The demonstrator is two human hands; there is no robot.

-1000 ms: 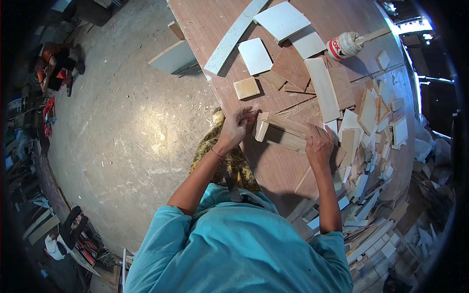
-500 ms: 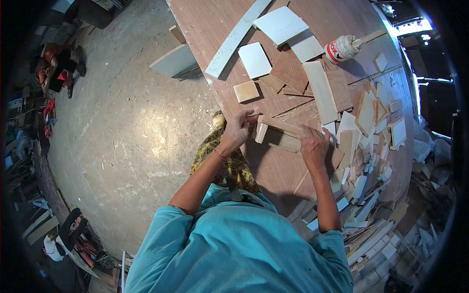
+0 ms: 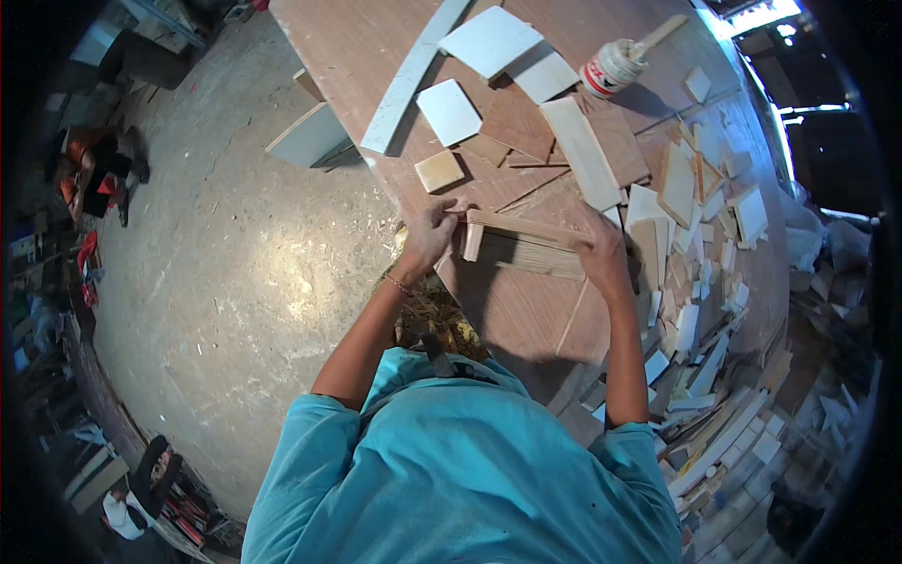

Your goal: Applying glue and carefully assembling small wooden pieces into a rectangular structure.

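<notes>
A small wooden frame point(image 3: 528, 226), made of pale strips with a short leg-like piece at its left end, is held over the table's near edge. My right hand point(image 3: 603, 252) grips its right end, with the fingers over the top strip. At the left corner of the frame, my left hand point(image 3: 429, 239) has its fingers pressed together against the wood; the fingertips are partly hidden. Beneath the frame lies a ribbed or grooved wood surface point(image 3: 536, 258). Just beyond my left hand sits a small tan block point(image 3: 440, 172).
The brown wooden table point(image 3: 526, 324) carries white-faced boards point(image 3: 490, 42), a long pale strip point(image 3: 406, 85) and a glue bottle point(image 3: 611, 70) with a stick in it. Offcuts point(image 3: 695, 273) crowd the right side. A board point(image 3: 310, 141) leans at the table's left edge. Two people point(image 3: 99, 174) are at far left.
The view has shifted, so the table contents sit further left. Both hands stay at the ends of the wooden frame, which now lies more level.
</notes>
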